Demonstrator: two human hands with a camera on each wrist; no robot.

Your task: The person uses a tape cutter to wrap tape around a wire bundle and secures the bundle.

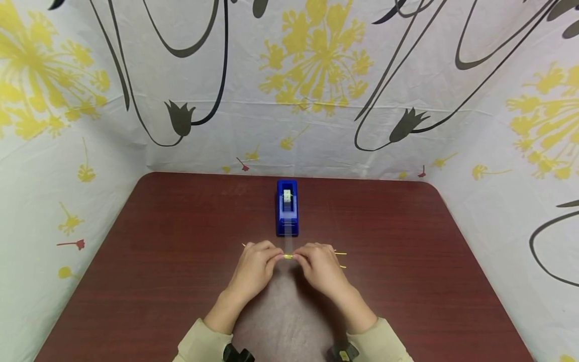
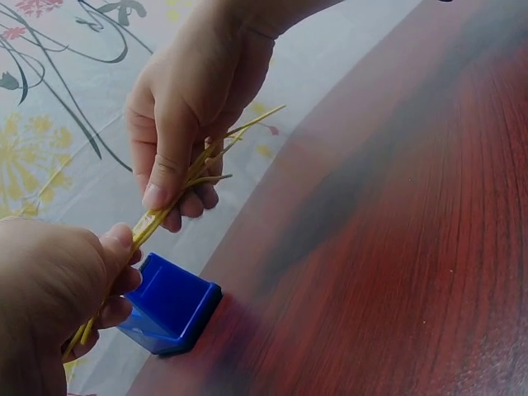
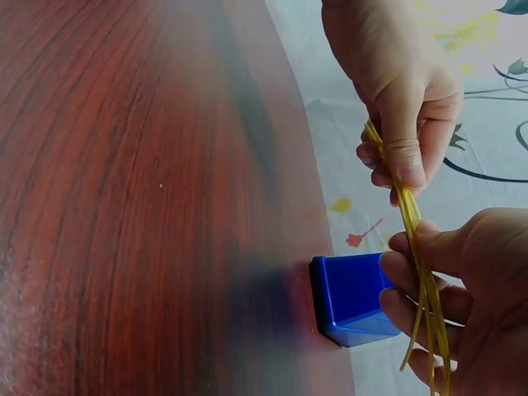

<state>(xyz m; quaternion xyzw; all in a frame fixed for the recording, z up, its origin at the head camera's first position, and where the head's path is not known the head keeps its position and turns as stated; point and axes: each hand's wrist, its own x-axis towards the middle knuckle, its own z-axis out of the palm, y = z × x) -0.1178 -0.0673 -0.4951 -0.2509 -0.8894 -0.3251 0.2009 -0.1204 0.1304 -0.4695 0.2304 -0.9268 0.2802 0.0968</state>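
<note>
Pinching with fingers of left hand (image 1: 255, 266) at nine o'clock, right hand (image 1: 323, 266) at three
Holding thin yellow strands (image 1: 288, 257) bundled between, over reddish-brown wooden surface (image 1: 194, 236); facing, toward twelve, clear tape strip (image 1: 288, 245), blue plastic tape dispenser (image 1: 280, 213), then white flower-printed cloth (image 1: 244, 85).

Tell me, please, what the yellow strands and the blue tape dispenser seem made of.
Yellow strands: perhaps plastic or coated wire, smooth and slightly shiny, catching light. Blue tape dispenser: probably hard plastic, glossy, given its even colour and crisp edges.
</note>
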